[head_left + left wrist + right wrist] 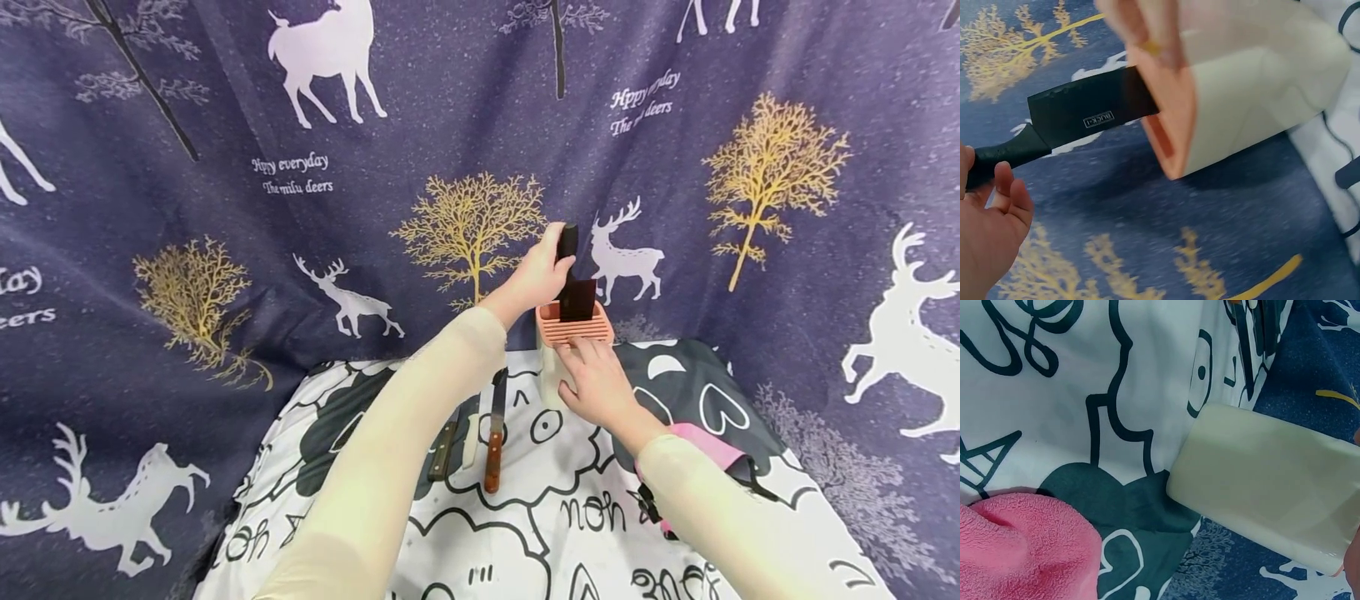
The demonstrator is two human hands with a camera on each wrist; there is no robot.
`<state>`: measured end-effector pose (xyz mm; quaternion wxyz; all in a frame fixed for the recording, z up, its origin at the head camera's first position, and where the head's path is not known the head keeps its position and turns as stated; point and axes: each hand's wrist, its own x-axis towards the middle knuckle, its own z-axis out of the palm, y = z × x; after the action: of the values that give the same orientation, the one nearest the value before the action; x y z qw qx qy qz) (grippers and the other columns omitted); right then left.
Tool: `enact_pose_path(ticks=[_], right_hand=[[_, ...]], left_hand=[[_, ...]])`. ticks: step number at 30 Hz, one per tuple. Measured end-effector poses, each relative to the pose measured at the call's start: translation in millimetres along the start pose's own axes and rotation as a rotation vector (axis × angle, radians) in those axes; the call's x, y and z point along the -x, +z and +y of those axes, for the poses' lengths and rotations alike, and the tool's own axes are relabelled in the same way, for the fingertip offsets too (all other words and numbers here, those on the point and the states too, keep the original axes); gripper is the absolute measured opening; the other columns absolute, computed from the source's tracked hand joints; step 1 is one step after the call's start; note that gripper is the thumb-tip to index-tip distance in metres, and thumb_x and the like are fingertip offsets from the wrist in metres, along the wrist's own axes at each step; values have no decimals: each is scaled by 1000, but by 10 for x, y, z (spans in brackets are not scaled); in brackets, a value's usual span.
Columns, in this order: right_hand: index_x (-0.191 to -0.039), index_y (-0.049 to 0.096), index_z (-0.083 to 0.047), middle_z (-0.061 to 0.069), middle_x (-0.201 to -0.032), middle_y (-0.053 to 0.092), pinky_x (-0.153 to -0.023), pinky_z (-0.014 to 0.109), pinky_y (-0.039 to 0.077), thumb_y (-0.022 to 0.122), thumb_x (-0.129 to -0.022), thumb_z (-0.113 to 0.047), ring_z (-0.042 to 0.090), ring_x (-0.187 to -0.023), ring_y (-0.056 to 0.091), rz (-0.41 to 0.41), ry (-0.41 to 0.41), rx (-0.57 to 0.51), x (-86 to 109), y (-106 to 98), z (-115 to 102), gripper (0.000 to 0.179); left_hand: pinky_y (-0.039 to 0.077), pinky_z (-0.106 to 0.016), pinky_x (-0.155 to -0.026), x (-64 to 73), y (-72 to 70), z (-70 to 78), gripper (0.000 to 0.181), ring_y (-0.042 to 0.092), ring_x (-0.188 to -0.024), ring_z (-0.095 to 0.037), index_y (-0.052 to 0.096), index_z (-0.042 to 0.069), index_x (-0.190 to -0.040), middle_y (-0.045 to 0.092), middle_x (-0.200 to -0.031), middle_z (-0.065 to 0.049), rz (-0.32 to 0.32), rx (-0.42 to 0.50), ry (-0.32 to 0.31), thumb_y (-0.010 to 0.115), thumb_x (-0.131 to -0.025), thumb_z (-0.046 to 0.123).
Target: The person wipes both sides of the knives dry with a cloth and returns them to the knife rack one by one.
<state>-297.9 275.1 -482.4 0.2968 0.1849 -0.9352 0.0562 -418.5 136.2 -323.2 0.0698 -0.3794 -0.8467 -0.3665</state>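
My left hand (536,273) grips the black handle of a cleaver (1091,106) with a wide dark blade. The blade's lower end is inside the slotted orange top (573,331) of a cream knife block (1266,487), hidden from view. The block stands upright at the back of the cloth-covered surface. My right hand (600,385) holds the block near its top front, fingers at the orange rim. To the left lie a knife with a reddish-brown wooden handle (493,460), a white-handled knife (471,442) and a dark-handled knife (442,452).
A pink cloth (1029,544) lies to the right of the block, partly under my right forearm in the head view. Behind the block hangs a dark blue curtain (480,125) with deer and trees. A black-and-white patterned cloth (465,542) covers the surface.
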Motion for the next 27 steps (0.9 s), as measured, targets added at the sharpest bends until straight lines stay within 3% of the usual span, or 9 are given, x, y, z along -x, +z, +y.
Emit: enact_pose_path(ticks=[9, 21, 27], right_hand=[[-138, 60, -7, 22, -132, 57, -104, 61, 44, 73, -82, -26, 44, -118, 55, 0, 9, -4, 1, 5, -14, 61], [-143, 58, -8, 21, -135, 56, -107, 62, 43, 73, -83, -23, 44, -121, 55, -22, 9, 2, -29, -15, -50, 63], [-141, 59, -9, 21, -133, 57, -104, 61, 45, 72, -84, -25, 44, -119, 56, -22, 17, 22, -11, -26, -45, 61]], left_hand=[[54, -41, -100, 113, 297, -233, 50, 66, -118, -30, 26, 13, -153, 61, -136, -20, -5, -18, -68, 49, -108, 20], [56, -41, -98, 243, 431, -449, 52, 64, -122, -29, 25, 16, -155, 58, -141, -19, -74, 17, -145, 49, -109, 22], [55, -39, -95, 222, 454, -458, 48, 65, -115, -25, 35, 16, -151, 63, -131, -15, -67, 18, -131, 53, -107, 22]])
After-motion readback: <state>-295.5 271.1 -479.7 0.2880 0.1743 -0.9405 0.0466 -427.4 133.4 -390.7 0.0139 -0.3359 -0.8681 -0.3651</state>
